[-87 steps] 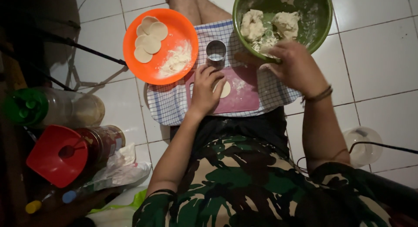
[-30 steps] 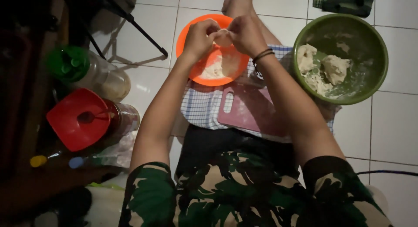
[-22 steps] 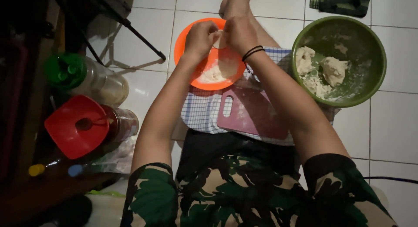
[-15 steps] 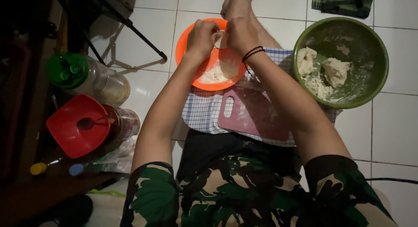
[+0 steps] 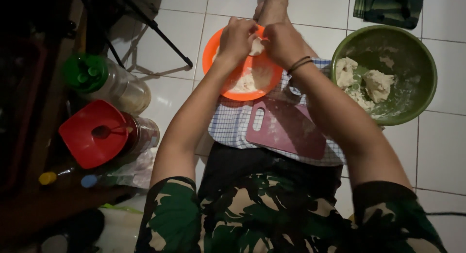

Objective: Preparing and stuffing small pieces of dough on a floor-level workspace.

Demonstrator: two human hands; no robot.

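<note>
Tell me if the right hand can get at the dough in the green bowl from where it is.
Probably yes: the right hand is busy holding a dough piece, but nothing blocks the way to the green bowl.

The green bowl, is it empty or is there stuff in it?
Not empty. The green bowl holds pale dough lumps and crumbs.

Short sleeves in a green, black and tan camouflage print cover the upper arms, and the same print runs across the lap. Thin dark bands circle the wrist just behind the fingers of the right hand (image 5: pixel 284 42); the left hand (image 5: pixel 237 39) wears nothing
</note>
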